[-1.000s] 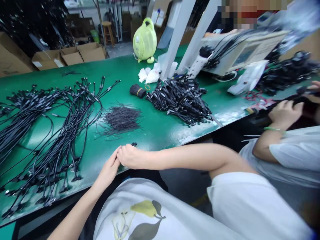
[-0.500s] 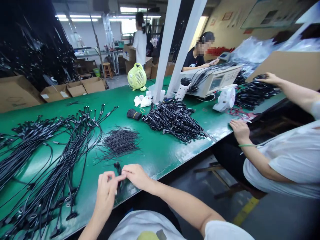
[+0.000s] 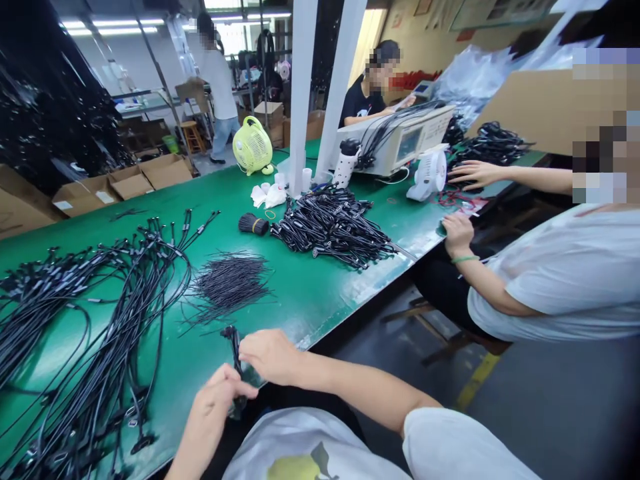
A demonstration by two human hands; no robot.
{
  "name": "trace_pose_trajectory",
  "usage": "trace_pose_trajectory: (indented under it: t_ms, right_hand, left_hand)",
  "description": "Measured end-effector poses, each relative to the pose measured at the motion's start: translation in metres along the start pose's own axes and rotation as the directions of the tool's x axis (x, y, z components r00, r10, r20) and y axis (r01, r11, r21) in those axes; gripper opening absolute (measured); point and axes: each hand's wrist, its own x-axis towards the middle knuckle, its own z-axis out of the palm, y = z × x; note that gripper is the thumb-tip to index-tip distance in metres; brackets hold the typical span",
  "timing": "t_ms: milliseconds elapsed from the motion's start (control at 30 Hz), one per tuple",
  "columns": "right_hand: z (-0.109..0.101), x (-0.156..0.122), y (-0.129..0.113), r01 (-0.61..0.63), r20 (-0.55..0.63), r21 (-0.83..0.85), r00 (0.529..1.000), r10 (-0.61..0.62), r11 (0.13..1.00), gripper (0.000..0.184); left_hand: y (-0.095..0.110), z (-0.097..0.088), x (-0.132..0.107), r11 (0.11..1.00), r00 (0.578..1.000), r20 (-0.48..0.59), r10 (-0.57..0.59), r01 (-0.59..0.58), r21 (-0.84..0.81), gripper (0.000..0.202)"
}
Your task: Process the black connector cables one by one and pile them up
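Both hands (image 3: 270, 357) hold black cables (image 3: 233, 343)

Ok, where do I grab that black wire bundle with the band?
Grip the bundle by the band, from above. It lies on its side on the green table, and the band holds the wires tight there, while the other end fans out.

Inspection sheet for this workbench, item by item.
Surface: green bench, scuffed pale near its edge.
Job's things: short black cable between the hands; grip unclear.
Clutter: crumpled white bags, banded wire bundle.
Hands: right hand and left hand close around the cable.
Cables: long black cables, thin wire pile, tangled heap.
Surroundings: green fan, cardboard boxes, seated co-worker.
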Motion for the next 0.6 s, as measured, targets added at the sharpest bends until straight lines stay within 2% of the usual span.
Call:
trace_pose_trajectory:
  t_ms: [33, 100, 167, 200, 267, 367, 433, 467, 500, 533, 600]
  right_hand:
    - [-0.003, 0.001, 0.003, -0.025, -0.032, 0.027, 0.999, 0.026, 0.999, 0.021]
    - [-0.004, 0.000, 0.004, -0.042, -0.070, 0.091, 0.996, 0.048, 0.995, 0.022]
    - [-0.001, -0.002, 0.003, -0.062, -0.078, 0.197, 0.994, 0.079, 0.978, 0.024]
    - [0.001, -0.004, 0.002, -0.082, -0.075, 0.268, 0.992, 0.106, 0.960, 0.024]
    - [0.006, -0.009, 0.002, -0.126, -0.074, 0.395, 0.983, 0.169, 0.910, 0.025]
    - [0.008, -0.014, 0.005, -0.116, -0.123, 0.431, 0.975, 0.186, 0.895, 0.025]
    - [0.007, -0.016, 0.008, -0.103, -0.158, 0.423, 0.970, 0.186, 0.900, 0.026]
    - [0.007, -0.016, 0.011, -0.118, -0.149, 0.464, 0.966, 0.209, 0.878, 0.027]
    - [0.007, -0.017, 0.014, -0.150, -0.114, 0.542, 0.962, 0.249, 0.827, 0.028]
    - [0.007, -0.016, 0.018, -0.197, -0.045, 0.644, 0.955, 0.294, 0.740, 0.031]
    - [0.009, -0.017, 0.026, -0.320, 0.160, 0.810, 0.926, 0.341, 0.491, 0.037]
  left_hand:
    - [-0.004, 0.005, -0.001, 0.999, 0.998, -0.057, 0.006, -0.004, 0.039, 0.045]
    - [-0.014, 0.015, 0.002, 1.000, 0.971, -0.241, 0.007, -0.003, 0.016, 0.032]
    - [-0.023, 0.020, 0.009, 0.996, 0.942, -0.333, -0.032, 0.003, -0.086, 0.040]
    - [-0.025, 0.022, 0.012, 0.990, 0.942, -0.331, -0.058, 0.012, -0.138, 0.046]
    - [-0.026, 0.026, 0.017, 0.968, 0.959, -0.250, -0.132, 0.071, -0.239, 0.053]
    - [-0.020, 0.037, 0.020, 0.892, 0.949, -0.124, -0.289, 0.219, -0.396, 0.055]
    - [-0.014, 0.046, 0.020, 0.852, 0.945, -0.075, -0.319, 0.251, -0.458, 0.055]
    - [-0.011, 0.050, 0.021, 0.856, 0.952, -0.077, -0.296, 0.229, -0.463, 0.054]
    - [-0.008, 0.054, 0.022, 0.875, 0.964, -0.090, -0.250, 0.185, -0.448, 0.051]
    - [-0.006, 0.056, 0.024, 0.897, 0.976, -0.107, -0.192, 0.131, -0.422, 0.047]
    - [-0.004, 0.059, 0.029, 0.914, 0.987, -0.111, -0.117, 0.063, -0.400, 0.038]
